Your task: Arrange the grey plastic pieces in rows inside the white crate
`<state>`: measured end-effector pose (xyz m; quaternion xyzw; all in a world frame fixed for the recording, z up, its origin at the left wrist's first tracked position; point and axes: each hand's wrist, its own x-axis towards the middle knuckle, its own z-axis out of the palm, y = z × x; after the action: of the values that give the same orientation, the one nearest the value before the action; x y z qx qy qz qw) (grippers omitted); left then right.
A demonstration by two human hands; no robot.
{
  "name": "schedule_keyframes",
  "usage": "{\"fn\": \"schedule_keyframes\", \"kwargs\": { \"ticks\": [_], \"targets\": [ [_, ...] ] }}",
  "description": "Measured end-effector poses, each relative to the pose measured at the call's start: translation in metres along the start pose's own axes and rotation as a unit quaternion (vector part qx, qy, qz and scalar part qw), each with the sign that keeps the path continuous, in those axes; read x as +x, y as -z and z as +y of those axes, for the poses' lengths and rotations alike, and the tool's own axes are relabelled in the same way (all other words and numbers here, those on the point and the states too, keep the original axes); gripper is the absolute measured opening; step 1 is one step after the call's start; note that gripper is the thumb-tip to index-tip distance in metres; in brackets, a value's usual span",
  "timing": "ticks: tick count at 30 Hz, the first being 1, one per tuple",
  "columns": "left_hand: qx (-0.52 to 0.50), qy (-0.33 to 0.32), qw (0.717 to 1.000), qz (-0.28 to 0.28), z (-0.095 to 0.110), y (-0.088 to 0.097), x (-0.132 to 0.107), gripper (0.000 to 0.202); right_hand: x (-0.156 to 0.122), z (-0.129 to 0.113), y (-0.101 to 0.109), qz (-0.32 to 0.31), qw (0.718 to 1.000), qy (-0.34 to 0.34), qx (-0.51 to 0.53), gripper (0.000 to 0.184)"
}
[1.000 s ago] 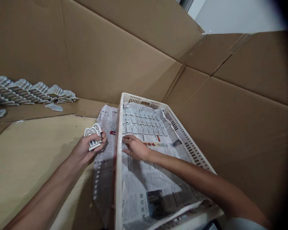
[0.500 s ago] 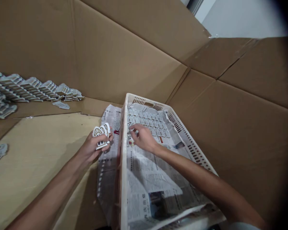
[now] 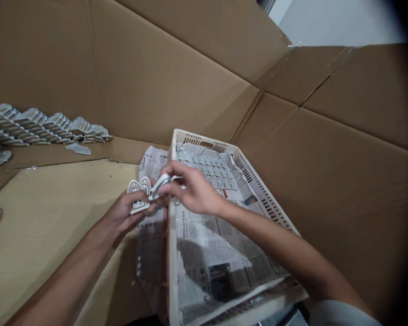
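My left hand (image 3: 125, 213) is closed round a small stack of white arched ornaments (image 3: 138, 192), held just left of the white plastic crate (image 3: 263, 194). My right hand (image 3: 190, 190) pinches one more white ornament (image 3: 159, 184) and holds it against that stack, above the crate's left rim. Rows of the same ornaments (image 3: 209, 166) lie on the newspaper (image 3: 211, 253) lining the crate, at its far end.
Long rows of stacked white ornaments (image 3: 44, 129) lie on the cardboard floor (image 3: 47, 217) at the far left, with a few loose ones beside them. Tall cardboard walls (image 3: 177, 77) enclose the space behind and to the right.
My right hand has lifted an ornament out of the crate and carried it left to the stack in my left hand. The left hand has stayed nearly still.
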<state>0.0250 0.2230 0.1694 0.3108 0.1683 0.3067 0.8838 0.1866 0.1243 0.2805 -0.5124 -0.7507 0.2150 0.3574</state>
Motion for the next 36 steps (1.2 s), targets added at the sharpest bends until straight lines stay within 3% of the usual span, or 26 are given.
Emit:
{"fn": "schedule_keyframes", "kwargs": {
  "ticks": [2, 4, 7, 10, 13, 15, 18, 23, 31, 33, 36],
  "targets": [
    [0.02, -0.021, 1.0, 0.004, 0.001, 0.0, 0.003, 0.025, -0.011, 0.014, 0.014, 0.065, 0.995, -0.073, -0.028, 0.014],
    [0.034, -0.038, 0.999, 0.004, 0.002, 0.0, 0.005, 0.025, -0.023, 0.04, 0.026, 0.087, 0.973, -0.176, -0.121, 0.018],
    [0.055, -0.046, 0.997, -0.001, 0.001, 0.002, 0.005, 0.025, -0.045, 0.09, 0.028, 0.039, 0.919, -0.337, -0.2, 0.032],
    [0.056, -0.039, 0.998, 0.008, 0.0, 0.002, 0.006, 0.028, -0.065, 0.126, 0.017, 0.041, 0.897, -0.405, -0.171, 0.019],
    [0.031, -0.028, 0.997, 0.058, 0.001, 0.0, 0.007, 0.021, -0.08, 0.135, 0.008, 0.037, 0.911, -0.367, -0.184, 0.066],
    [0.003, -0.029, 0.994, 0.103, 0.003, -0.002, 0.009, 0.013, -0.085, 0.131, 0.006, 0.006, 0.919, -0.34, -0.198, 0.079],
    [-0.027, -0.03, 0.99, 0.137, 0.005, -0.003, 0.009, 0.023, -0.086, 0.123, 0.003, -0.011, 0.928, -0.31, -0.206, 0.07],
    [-0.05, -0.024, 0.992, 0.118, 0.004, 0.001, 0.011, 0.056, -0.076, 0.124, -0.004, -0.017, 0.939, -0.28, -0.199, 0.069],
    [-0.015, -0.035, 0.995, 0.093, -0.001, -0.001, 0.014, 0.064, -0.058, 0.137, 0.0, -0.026, 0.944, -0.255, -0.209, 0.072],
    [-0.011, -0.044, 0.996, 0.072, -0.001, -0.003, 0.012, 0.066, -0.049, 0.124, 0.008, 0.006, 0.945, -0.243, -0.219, 0.056],
    [-0.003, -0.062, 0.998, 0.033, 0.001, -0.006, 0.007, 0.063, -0.028, 0.083, 0.018, 0.117, 0.952, -0.163, -0.23, 0.012]
  ]
}}
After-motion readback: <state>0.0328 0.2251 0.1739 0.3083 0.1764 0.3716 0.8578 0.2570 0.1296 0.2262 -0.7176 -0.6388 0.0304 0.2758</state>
